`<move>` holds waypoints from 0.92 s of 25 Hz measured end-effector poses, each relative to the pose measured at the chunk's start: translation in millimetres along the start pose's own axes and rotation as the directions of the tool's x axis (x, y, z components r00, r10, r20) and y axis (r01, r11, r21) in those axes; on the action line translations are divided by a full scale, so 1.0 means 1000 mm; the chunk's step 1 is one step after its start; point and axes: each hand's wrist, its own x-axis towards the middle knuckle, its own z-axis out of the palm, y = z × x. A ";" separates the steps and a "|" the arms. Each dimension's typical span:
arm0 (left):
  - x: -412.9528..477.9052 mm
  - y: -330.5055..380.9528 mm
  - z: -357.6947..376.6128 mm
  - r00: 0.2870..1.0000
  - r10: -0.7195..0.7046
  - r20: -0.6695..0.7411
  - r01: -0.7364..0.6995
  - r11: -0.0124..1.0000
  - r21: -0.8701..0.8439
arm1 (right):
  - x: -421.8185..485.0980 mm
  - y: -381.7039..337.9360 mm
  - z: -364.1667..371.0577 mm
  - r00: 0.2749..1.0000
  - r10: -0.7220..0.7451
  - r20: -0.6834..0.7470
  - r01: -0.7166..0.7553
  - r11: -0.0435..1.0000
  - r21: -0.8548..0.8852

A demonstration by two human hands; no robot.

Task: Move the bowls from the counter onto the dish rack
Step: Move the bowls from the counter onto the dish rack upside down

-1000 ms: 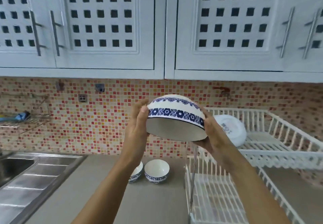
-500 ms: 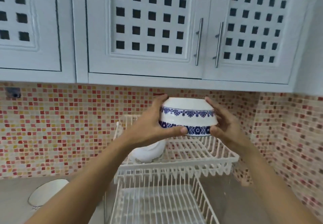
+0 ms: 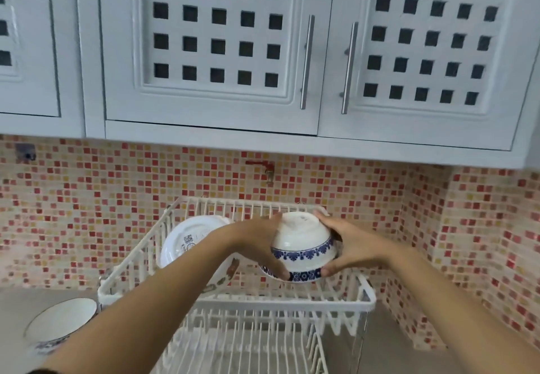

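Observation:
A white bowl with blue floral bands (image 3: 304,245) is upside down, low inside the upper tier of the white dish rack (image 3: 280,305). My left hand (image 3: 260,245) grips its left side and my right hand (image 3: 347,248) its right side, thumbs near the rim. Whether the rim touches the rack wires is hidden. Another blue-patterned bowl (image 3: 60,325) stands upright on the counter at the lower left, partly behind my left forearm.
A white plate (image 3: 190,239) leans on edge in the upper tier's left part. The rack's lower tier (image 3: 242,347) lies below. White cabinets (image 3: 216,52) hang overhead; mosaic-tiled walls (image 3: 467,227) close the corner at right.
Both hands carried the bowl rightward from above the counter and lowered it, upside down, into the rack's upper tier. The view swung right with them.

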 end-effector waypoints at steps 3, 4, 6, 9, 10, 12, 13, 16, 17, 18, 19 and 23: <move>0.018 -0.003 0.012 0.993 -0.092 0.071 0.086 0.993 0.084 | 0.022 0.005 0.007 0.997 -0.008 0.074 0.018 0.991 -0.130; 0.023 -0.005 0.017 0.989 -0.118 0.087 0.108 0.987 0.115 | 0.028 0.006 0.010 0.996 -0.004 0.088 0.019 0.986 -0.168; 0.030 -0.009 0.025 0.980 -0.171 0.098 0.154 0.975 0.161 | 0.039 0.009 0.017 0.994 0.015 0.112 0.007 0.981 -0.193; 0.038 -0.011 0.031 0.968 -0.227 0.106 0.205 0.961 0.186 | 0.051 0.016 0.027 0.991 0.017 0.130 0.015 0.971 -0.237; 0.039 -0.010 0.032 0.965 -0.238 0.106 0.215 0.957 0.194 | 0.053 0.017 0.028 0.992 0.014 0.129 0.020 0.967 -0.255; 0.040 -0.009 0.033 0.964 -0.246 0.099 0.223 0.954 0.200 | 0.056 0.018 0.028 0.992 0.011 0.123 0.023 0.963 -0.267; 0.039 -0.009 0.033 0.965 -0.248 0.088 0.227 0.954 0.197 | 0.057 0.018 0.028 0.993 0.015 0.119 0.018 0.961 -0.274; 0.038 -0.009 0.033 0.974 -0.227 0.028 0.216 0.953 0.212 | 0.059 0.018 0.030 0.994 0.060 0.092 -0.027 0.945 -0.327; 0.038 -0.008 0.033 0.977 -0.214 0.017 0.204 0.952 0.228 | 0.059 0.018 0.031 0.994 0.076 0.081 -0.044 0.939 -0.341; 0.037 -0.006 0.034 0.978 -0.206 0.017 0.196 0.950 0.244 | 0.059 0.017 0.032 0.993 0.091 0.079 -0.058 0.935 -0.349; 0.036 -0.005 0.035 0.979 -0.205 0.023 0.192 0.948 0.255 | 0.058 0.015 0.032 0.991 0.106 0.081 -0.071 0.932 -0.355; 0.031 0.002 0.036 0.980 -0.198 0.037 0.182 0.950 0.253 | 0.047 0.005 0.026 0.987 0.140 0.083 -0.101 0.928 -0.358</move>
